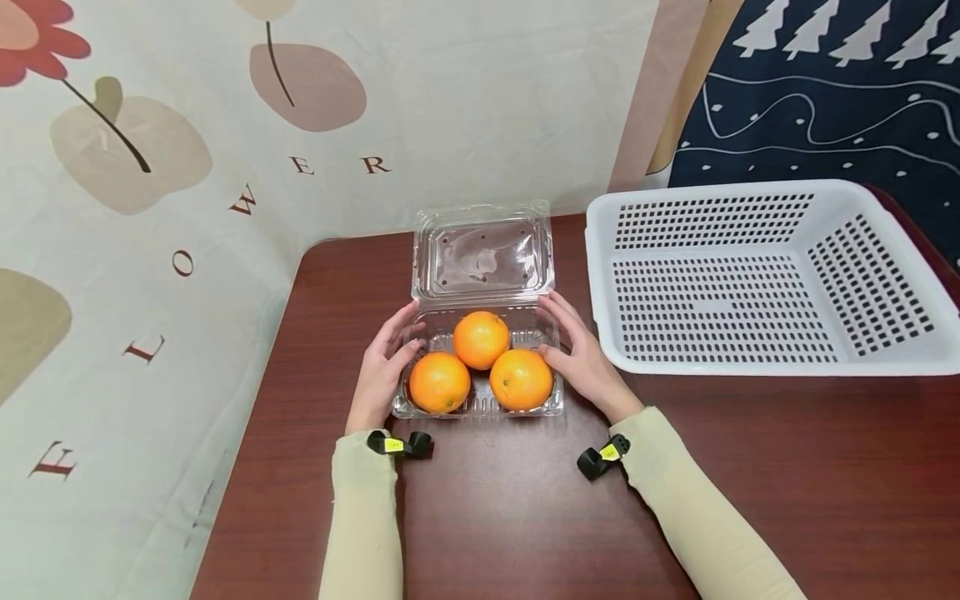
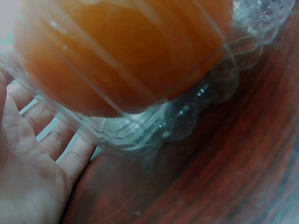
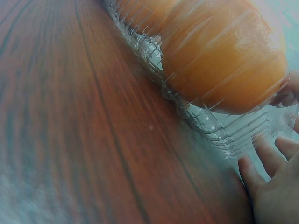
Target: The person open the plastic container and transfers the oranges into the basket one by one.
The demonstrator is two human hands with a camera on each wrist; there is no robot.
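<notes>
A clear plastic clamshell container sits on the table with its lid folded back, away from the person. Three oranges are in its base: one at the back, one at front left and one at front right. My left hand holds the left side, thumb over the rim and fingers along the outside. On the opposite side my right hand holds the wall likewise, its index fingertip near the hinge corner. Both wrist views show spread fingers beside the clear wall, with an orange behind it.
A large white perforated plastic basket stands to the right of the container. The dark red wooden table meets a flower-printed cloth at the back and left. Dark blue tree-patterned fabric hangs behind the basket.
</notes>
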